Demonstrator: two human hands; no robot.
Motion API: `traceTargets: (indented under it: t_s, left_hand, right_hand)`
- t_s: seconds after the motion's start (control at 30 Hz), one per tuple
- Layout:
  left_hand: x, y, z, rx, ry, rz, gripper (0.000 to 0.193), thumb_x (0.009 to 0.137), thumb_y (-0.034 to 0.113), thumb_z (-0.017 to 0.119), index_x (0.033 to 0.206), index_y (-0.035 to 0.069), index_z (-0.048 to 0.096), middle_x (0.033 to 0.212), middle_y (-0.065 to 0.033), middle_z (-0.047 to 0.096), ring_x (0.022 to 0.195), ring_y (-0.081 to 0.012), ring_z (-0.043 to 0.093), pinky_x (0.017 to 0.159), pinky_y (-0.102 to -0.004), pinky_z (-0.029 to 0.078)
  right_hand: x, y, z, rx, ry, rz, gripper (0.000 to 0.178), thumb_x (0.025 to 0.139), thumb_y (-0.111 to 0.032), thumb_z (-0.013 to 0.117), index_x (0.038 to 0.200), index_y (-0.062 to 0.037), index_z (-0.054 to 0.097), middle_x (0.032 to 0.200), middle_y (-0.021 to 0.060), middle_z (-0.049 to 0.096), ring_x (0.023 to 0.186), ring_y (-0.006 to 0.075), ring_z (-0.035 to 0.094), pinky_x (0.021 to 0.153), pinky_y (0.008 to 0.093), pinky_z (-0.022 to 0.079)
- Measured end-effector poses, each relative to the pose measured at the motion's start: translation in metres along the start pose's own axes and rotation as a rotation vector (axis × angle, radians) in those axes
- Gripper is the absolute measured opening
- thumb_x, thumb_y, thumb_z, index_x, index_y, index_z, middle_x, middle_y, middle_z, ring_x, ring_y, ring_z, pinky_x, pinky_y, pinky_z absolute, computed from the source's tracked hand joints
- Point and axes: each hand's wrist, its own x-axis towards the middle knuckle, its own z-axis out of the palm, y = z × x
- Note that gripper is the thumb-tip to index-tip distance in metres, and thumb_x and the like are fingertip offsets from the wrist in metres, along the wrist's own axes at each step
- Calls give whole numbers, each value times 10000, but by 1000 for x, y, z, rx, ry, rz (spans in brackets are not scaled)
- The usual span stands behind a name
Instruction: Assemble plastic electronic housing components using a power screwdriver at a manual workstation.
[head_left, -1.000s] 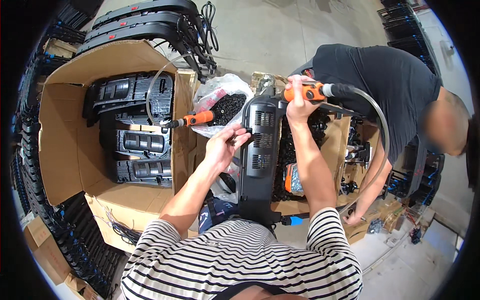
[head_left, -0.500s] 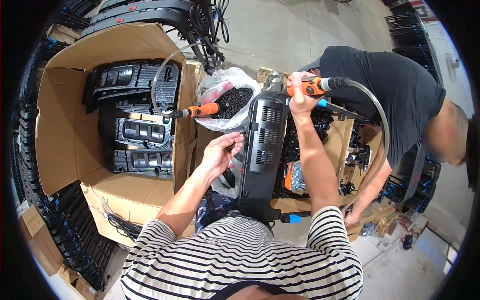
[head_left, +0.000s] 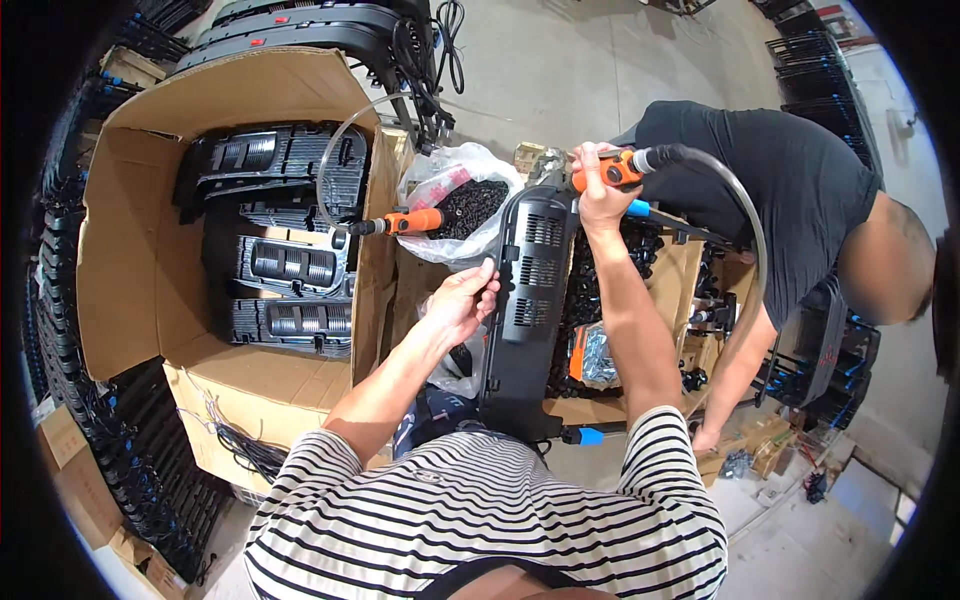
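Observation:
In front of me stands a long black plastic housing (head_left: pixel 538 270) with slotted vents, lengthwise away from my body. My right hand (head_left: pixel 600 200) is wrapped round an orange air screwdriver (head_left: pixel 610 173) at the housing's far right end; a clear hose (head_left: pixel 752 215) curves from it to the right. Its working tip is hidden. My left hand (head_left: pixel 462 298) is closed in a pinch at the housing's left edge, thumb uppermost. What its fingers hold, if anything, is too small to make out. A second orange air screwdriver (head_left: pixel 415 221) lies on the left, beside a bag of small black screws (head_left: pixel 472 208).
A big cardboard box (head_left: pixel 130 260) with black slotted covers (head_left: pixel 290 262) stands on the left. Right of the housing is a box of black parts (head_left: pixel 640 250) with a packet of screws (head_left: pixel 597 355). A co-worker (head_left: pixel 745 190) bends over at the right.
My left hand has moved slightly right and up, against the housing's edge, its thumb now uppermost. My right hand keeps the air screwdriver almost in place.

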Motion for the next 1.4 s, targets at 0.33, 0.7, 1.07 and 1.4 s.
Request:
traceTargets:
  t_s: [0.33, 0.7, 1.07, 1.4]
  left_hand:
    - [31, -1, 43, -172, 44, 122, 189, 939, 175, 611, 997, -4, 624, 855, -53, 635, 698, -102, 570, 628, -201, 498]
    - [26, 1, 53, -181, 6, 177, 174, 935, 138, 610, 1028, -9, 624, 881, -65, 651, 731, -116, 607, 689, -209, 533]
    - [20, 7, 48, -146, 5, 211, 192, 913, 109, 635, 1054, -22, 635, 931, -93, 673, 783, -147, 647, 728, -220, 554]
    - [19, 7, 50, -17, 62, 218, 200, 902, 81, 642, 1059, -43, 630, 946, -113, 670, 809, -167, 664, 756, -240, 570]
  right_hand:
    - [-84, -93, -1, 326, -81, 9, 173, 958, -222, 527, 970, -51, 551, 901, 119, 594, 730, 194, 526, 718, 362, 441]
    - [-93, -90, 5, 292, -48, 65, 228, 969, -281, 526, 972, -54, 548, 902, 107, 586, 715, 183, 518, 715, 355, 430]
    - [-97, -82, 7, 299, -13, 37, 219, 975, -273, 516, 960, -59, 554, 894, 110, 590, 715, 172, 533, 718, 346, 436]
    - [-101, -81, 4, 262, -14, 10, 215, 977, -279, 511, 953, -70, 554, 900, 107, 600, 705, 171, 534, 710, 344, 431]
